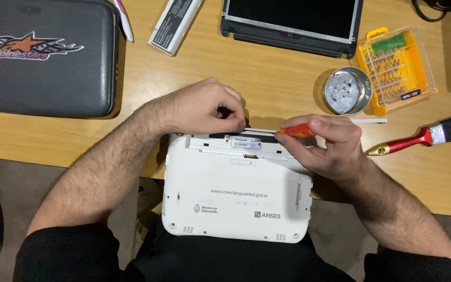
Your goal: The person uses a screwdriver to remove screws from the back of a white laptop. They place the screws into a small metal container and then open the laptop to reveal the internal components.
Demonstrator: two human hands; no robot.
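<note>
White laptop [236, 193] steadied by curled left hand [204, 107]; right hand [330, 143] pinches orange screwdriver [297, 131].

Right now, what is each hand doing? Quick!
Left hand: curled shut, fingertips pressing the back edge of the white laptop.
Right hand: closed, holding an orange screwdriver.

Bare wood lies open between the grey case [45, 57] and the metal bowl [347, 90], reaching back to the white battery pack [175, 23] and the dark screen panel [293, 26]. To the right, the bowl, the yellow bit box [398, 68] and the red-handled brush [418, 138] crowd the way (only narrow gaps between them).
</note>
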